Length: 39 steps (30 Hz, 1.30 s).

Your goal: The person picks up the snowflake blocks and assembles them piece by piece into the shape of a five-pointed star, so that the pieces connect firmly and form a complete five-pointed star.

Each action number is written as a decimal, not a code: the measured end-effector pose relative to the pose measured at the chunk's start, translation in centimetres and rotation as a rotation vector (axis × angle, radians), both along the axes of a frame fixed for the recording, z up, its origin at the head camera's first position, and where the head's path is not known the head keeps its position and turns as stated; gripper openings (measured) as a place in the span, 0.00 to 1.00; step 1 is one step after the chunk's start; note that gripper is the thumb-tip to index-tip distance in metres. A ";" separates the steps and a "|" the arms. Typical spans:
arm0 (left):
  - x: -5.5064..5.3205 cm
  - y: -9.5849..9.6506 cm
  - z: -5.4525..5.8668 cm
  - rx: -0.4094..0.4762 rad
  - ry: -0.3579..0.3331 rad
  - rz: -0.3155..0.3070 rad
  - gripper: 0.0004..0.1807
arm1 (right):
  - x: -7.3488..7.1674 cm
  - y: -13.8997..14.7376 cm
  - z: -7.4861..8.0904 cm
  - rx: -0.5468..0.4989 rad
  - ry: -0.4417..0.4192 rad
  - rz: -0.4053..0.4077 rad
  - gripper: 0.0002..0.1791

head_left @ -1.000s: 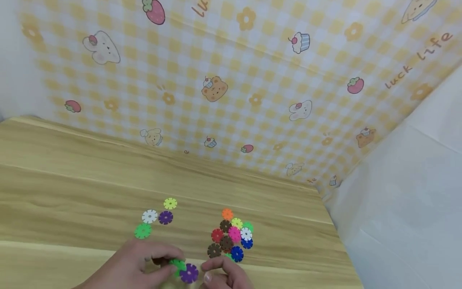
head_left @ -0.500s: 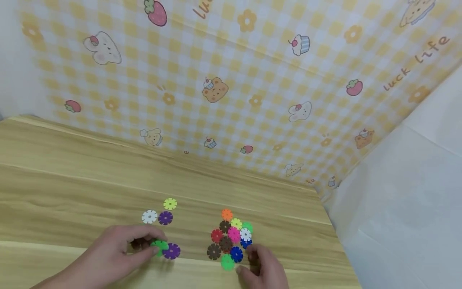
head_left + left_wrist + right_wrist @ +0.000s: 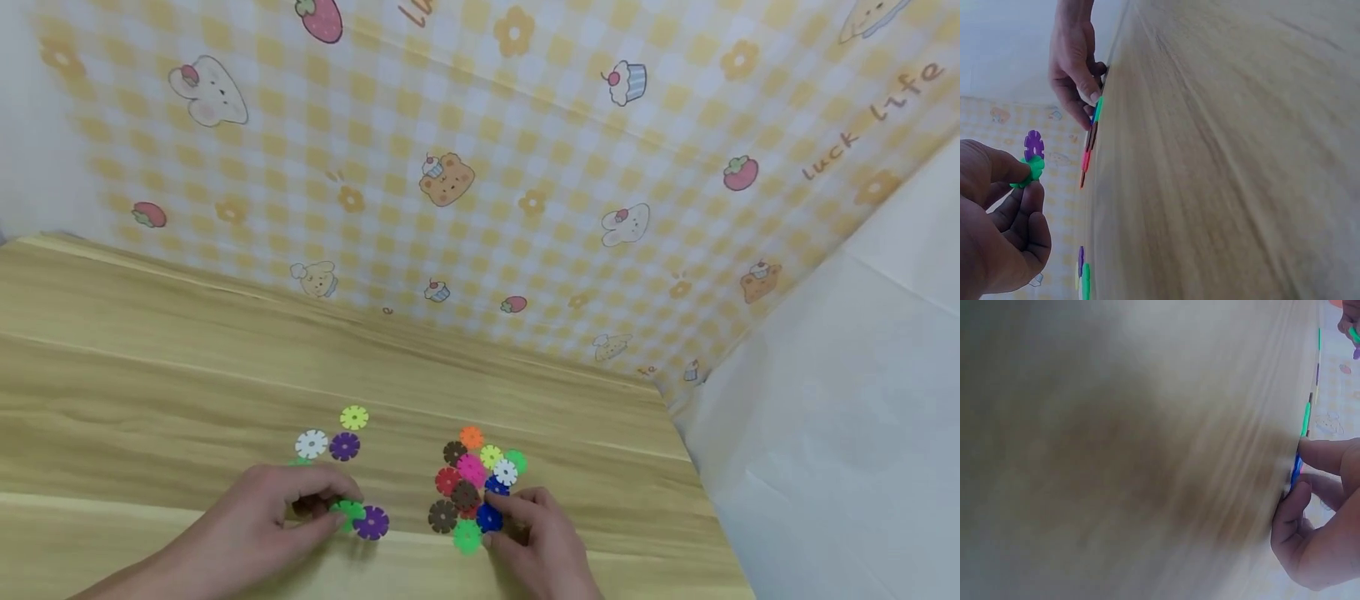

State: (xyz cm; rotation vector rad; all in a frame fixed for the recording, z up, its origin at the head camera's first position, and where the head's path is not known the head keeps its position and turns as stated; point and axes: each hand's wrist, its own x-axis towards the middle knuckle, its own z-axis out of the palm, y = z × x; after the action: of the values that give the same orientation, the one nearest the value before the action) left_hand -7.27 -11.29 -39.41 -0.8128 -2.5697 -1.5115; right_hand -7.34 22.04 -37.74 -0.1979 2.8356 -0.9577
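Observation:
My left hand point(image 3: 277, 517) pinches a green interlocking disc point(image 3: 349, 513) between thumb and fingers, above the table. A purple disc point(image 3: 371, 523) is joined to its edge and sticks out to the right. In the left wrist view the green disc point(image 3: 1034, 170) and the purple disc point(image 3: 1034, 145) stand at an angle to each other. My right hand point(image 3: 543, 537) is down at the right-hand group of discs. Its thumb and finger pinch a blue disc point(image 3: 490, 518) by its edges, low at the table. In the right wrist view that blue disc point(image 3: 1296, 469) is partly hidden by the fingers.
Around the right hand lie several discs, some overlapping, among them brown point(image 3: 442, 517), green point(image 3: 467, 536), pink point(image 3: 471, 470) and orange point(image 3: 472, 437). Beyond the left hand are yellow point(image 3: 354, 417), white point(image 3: 311, 444) and purple point(image 3: 345, 447) discs. A patterned cloth point(image 3: 480, 242) hangs behind the wooden table point(image 3: 187, 333).
The joined green and purple discs moved left and away from the right hand. My right hand moved right, then closed in on the blue disc; some discs in the group shifted slightly.

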 end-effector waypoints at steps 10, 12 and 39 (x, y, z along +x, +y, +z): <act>-0.1 -0.1 -0.3 0.025 0.079 -0.032 0.17 | -0.1 -0.1 -0.2 -0.059 0.006 -0.006 0.17; -0.1 -0.1 -0.4 0.028 0.087 -0.042 0.18 | 0.0 -0.2 -0.3 -0.050 0.013 -0.009 0.17; -0.5 0.1 0.5 0.031 0.048 -0.053 0.15 | 0.0 0.6 1.1 -0.458 -0.325 -0.222 0.12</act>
State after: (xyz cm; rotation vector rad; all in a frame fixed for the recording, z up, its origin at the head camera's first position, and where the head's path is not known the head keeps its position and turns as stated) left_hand -7.75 -11.23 -38.89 -0.9095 -2.5031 -1.5226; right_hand -7.32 22.62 -36.67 0.2137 2.3428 -1.5214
